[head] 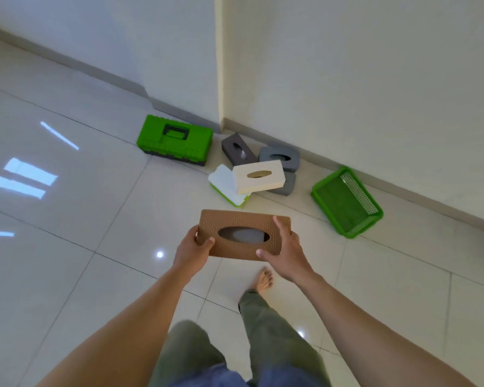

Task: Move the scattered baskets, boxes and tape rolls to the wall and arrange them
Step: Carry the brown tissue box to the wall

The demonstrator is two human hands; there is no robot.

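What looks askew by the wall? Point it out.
The white tissue box lies tilted, propped across a green-and-white box and a grey box instead of flat on the floor. The green basket sits skewed to the wall.

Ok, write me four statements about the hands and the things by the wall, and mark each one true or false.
1. The left hand and right hand both hold the brown tissue box. True.
2. The green toolbox lies open. False: its lid is shut.
3. The cream tissue box lies tilted atop a grey tissue box. True.
4. The green basket is stacked on the toolbox. False: it sits on the floor, apart from it.
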